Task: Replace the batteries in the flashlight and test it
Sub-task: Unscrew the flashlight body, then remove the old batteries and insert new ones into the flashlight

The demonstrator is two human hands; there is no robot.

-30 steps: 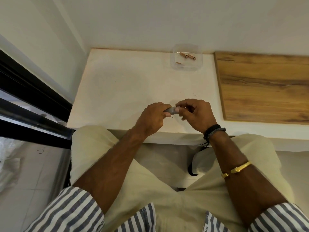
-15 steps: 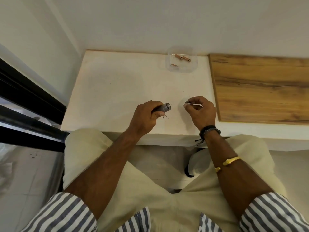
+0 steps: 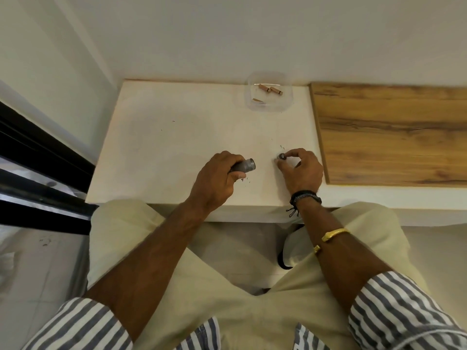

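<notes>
My left hand (image 3: pixel 217 179) grips a small grey flashlight body (image 3: pixel 244 165), whose open end points right, just above the white table (image 3: pixel 164 147). My right hand (image 3: pixel 300 170) pinches the small round dark end cap (image 3: pixel 281 156) between thumb and fingertips, low at the table surface to the right of the flashlight. The two parts are apart, about a hand's width between them. At the back of the table stands a clear plastic container (image 3: pixel 270 93) with copper-coloured batteries (image 3: pixel 270 89) lying in it.
A wooden board (image 3: pixel 389 132) lies on the right side of the surface, close to my right hand. A wall runs behind the table, and a dark window frame (image 3: pixel 38 157) is at the left. My lap sits below the table's front edge.
My hands were together on the flashlight; they have pulled apart. The right hand now holds the detached cap and has moved right and down to the table. The left keeps the body.
</notes>
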